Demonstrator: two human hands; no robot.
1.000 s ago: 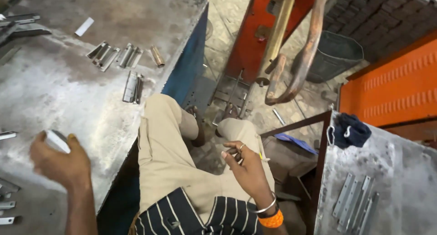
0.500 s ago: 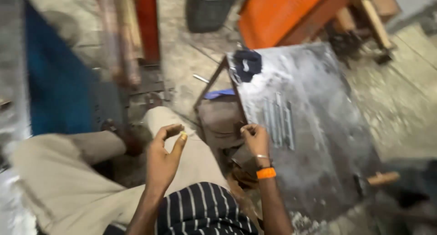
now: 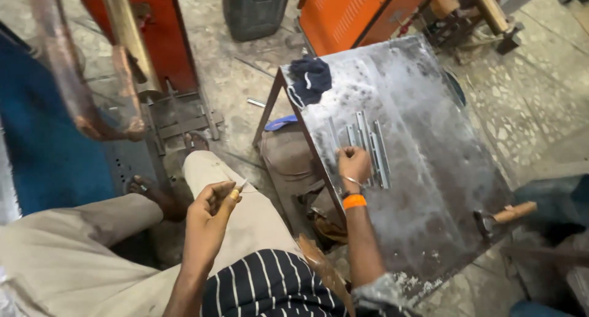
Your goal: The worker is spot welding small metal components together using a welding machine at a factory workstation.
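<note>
R hand (image 3: 354, 163) down on table (image 3: 442, 170), fingers curled onto near ends of flat metal strips (image 3: 368, 146); strips' long axis runs away from hand. L hand (image 3: 208, 216) well apart over lap, pinching small metal piece (image 3: 240, 185).

A metal workshop, rough and well used. Shown by the scratched, dust-whitened steel worktop (image 3: 429, 170) carrying a row of flat metal strips (image 3: 368, 146), with a wooden-handled hammer (image 3: 504, 216) lying at its near edge and a dark rag (image 3: 308, 79) bunched at its far corner. Backed by an orange ribbed machine housing (image 3: 350, 13), a red machine frame (image 3: 175, 41) with long copper-coloured arms (image 3: 123, 28), a dark bin (image 3: 254, 10), and a stained, littered stone floor (image 3: 527, 108).
</note>
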